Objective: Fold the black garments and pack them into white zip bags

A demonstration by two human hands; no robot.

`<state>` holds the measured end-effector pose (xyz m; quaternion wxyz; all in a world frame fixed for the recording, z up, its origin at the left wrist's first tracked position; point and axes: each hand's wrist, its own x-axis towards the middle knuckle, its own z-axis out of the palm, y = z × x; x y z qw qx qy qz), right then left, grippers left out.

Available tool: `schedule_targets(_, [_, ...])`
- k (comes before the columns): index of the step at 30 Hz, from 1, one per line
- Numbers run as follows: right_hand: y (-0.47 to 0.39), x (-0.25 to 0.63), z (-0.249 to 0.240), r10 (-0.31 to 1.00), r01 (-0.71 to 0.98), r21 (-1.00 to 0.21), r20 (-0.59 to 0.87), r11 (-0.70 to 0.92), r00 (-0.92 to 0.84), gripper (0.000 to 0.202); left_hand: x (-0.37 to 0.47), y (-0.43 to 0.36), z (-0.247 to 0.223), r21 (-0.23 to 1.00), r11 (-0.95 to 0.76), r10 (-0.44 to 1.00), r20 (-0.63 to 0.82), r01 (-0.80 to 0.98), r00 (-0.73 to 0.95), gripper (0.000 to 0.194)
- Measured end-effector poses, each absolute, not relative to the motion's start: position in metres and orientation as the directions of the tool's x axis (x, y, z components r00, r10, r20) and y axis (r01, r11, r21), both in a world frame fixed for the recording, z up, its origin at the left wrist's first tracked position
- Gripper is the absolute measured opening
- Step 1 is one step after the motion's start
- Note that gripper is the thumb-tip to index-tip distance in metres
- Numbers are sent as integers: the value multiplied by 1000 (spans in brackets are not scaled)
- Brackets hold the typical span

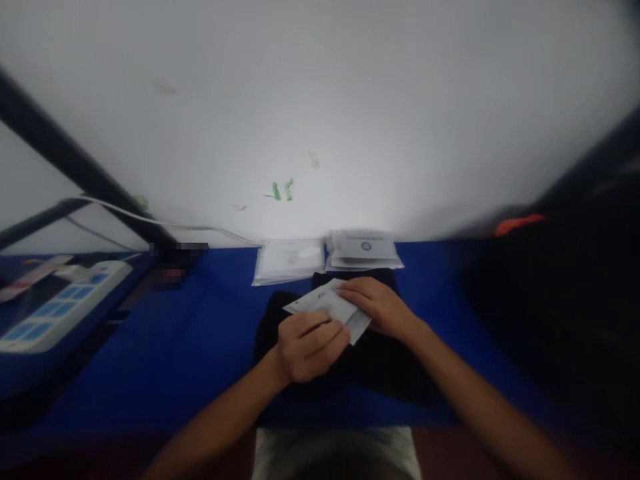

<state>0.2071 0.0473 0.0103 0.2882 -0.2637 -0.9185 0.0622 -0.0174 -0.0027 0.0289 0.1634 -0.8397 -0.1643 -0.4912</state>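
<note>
Pale clothing (280, 443) at table's (165, 373) near edge, center. Power strip (65, 303), white with blue sockets, toward table's left edge. White cable (200, 228) runs along the wall to table's far edge, close to left stack (287, 263): flat, white, at far edge, left of center. Left hand (310, 343) mid-table, fingers curled closed, pinching near side of packet (330, 298). Packet white, small dark print on top, tilted, between the hands above black cloth (385, 367). Right stack (365, 248), white, round dark mark, at far edge just beside left stack. Right hand (383, 307) partly open, fingers together and flat on packet's right end; thumb hidden, can't tell if it grips. Orange thing (520, 224) beyond far right corner, blurred.
</note>
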Motion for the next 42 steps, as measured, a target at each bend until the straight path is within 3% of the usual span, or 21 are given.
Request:
schedule_targets(3, [43, 207, 6, 567, 382, -421, 562, 823, -602, 35, -14, -9, 25, -69, -897, 128, 905, 437, 406, 19])
schedule_targets(7, [44, 227, 20, 756, 602, -511, 600, 613, -260, 33, -6, -8, 22, 53, -935, 191, 910, 352, 369, 19])
schedule_targets(9, [55, 236, 28, 729, 711, -424, 660, 561, -181, 37, -1, -3, 20, 122, -937, 275, 835, 327, 476, 18])
schedule_targets(12, [85, 242, 30, 650, 804, -178, 697, 567, -304, 46, 4, 6, 14, 205, -911, 402, 639, 359, 656, 13])
schedule_targets(16, [127, 234, 16, 752, 849, 61, 435, 525, -496, 60, 5, 15, 6, 236, -881, 472, 414, 409, 778, 19])
schedule_targets(19, [142, 222, 5, 805, 835, 108, 223, 539, -549, 71, 5, 16, 2, 264, -857, 510, 304, 443, 805, 23])
schedule_targets(22, [147, 210, -3, 830, 841, 90, 134, 533, -541, 76, 6, 16, -1, 273, -840, 528, 214, 468, 822, 24])
schedule_targets(29, [148, 201, -20, 843, 852, 44, 126, 521, -522, 80, 3, 17, 5, 250, -852, 498, 119, 459, 859, 26])
schedule_targets(35, [154, 212, -4, 856, 843, -155, 32, 515, -516, 78, -18, 4, 24, 278, -832, 517, 70, 481, 853, 22])
schedule_targets(40, [106, 214, 22, 816, 765, -288, 258, 576, -517, 59, -68, -22, 17, 351, -757, 587, -3, 551, 809, 15])
schedule_targets(42, [64, 214, 27, 780, 687, -371, 244, 624, -577, 42, -90, -32, 11, 378, -716, 637, 10, 587, 771, 13])
